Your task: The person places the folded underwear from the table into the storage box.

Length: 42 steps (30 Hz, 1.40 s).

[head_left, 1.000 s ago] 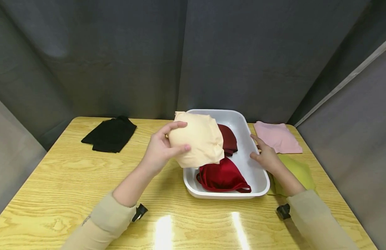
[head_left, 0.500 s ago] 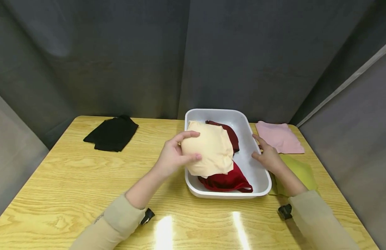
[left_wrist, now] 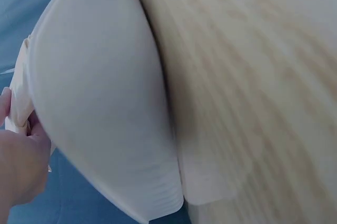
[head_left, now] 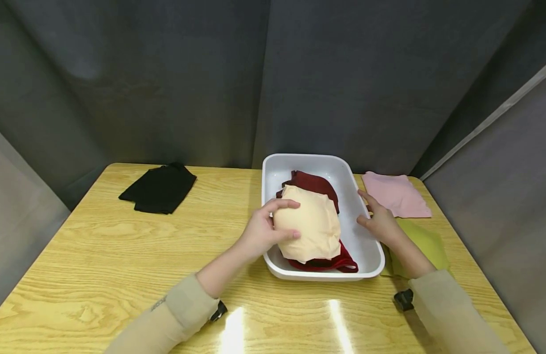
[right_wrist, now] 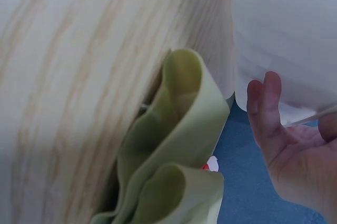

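Mid-frame, your left hand [head_left: 264, 229] pinches folded cream fabric [head_left: 311, 227]; loosening might unfold it; unclear whether your right hand [head_left: 381, 223] grips the white plastic tray [head_left: 322, 277].

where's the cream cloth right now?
In the head view, the cream cloth is right of centre, held in the left hand over the tub, partly hiding the maroon cloth and red cloth.

Head view: bright | tabletop [head_left: 100, 265]: two white glare streaks | wrist views: dimmer, bluish, soft blur
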{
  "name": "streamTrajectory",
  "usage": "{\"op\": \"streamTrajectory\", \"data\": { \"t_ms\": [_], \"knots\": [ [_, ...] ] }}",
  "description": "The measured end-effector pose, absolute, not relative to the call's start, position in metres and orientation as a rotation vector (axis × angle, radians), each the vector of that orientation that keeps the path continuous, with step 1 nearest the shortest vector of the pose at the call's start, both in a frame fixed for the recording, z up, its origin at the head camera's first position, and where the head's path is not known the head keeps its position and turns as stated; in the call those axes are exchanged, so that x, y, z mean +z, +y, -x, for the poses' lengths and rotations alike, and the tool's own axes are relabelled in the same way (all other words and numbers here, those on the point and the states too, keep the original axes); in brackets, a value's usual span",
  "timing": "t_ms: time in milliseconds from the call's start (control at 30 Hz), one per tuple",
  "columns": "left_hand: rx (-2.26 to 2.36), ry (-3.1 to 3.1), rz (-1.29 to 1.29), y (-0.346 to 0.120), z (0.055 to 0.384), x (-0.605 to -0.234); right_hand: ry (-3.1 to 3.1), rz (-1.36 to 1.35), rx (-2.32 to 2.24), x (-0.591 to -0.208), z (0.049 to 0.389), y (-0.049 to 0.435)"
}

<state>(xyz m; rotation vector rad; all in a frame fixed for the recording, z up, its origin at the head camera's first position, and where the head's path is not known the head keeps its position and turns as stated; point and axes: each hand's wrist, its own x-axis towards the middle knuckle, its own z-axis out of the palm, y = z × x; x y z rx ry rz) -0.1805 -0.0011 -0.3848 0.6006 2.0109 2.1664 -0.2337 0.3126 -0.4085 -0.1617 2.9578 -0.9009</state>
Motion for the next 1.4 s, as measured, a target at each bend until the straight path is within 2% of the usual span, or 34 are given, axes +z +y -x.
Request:
{"op": "streamTrajectory", "data": {
  "t_ms": [600,1400],
  "knots": [
    [1.831,2.325,-0.554,0.019,0.188,-0.397,2.953,0.168,-0.913,-0.411,0.234,0.312],
    [1.364,2.671,-0.68,0.029,0.19,-0.4,2.961,0.18,-0.915,-0.407,0.232,0.312]
  ]
}}
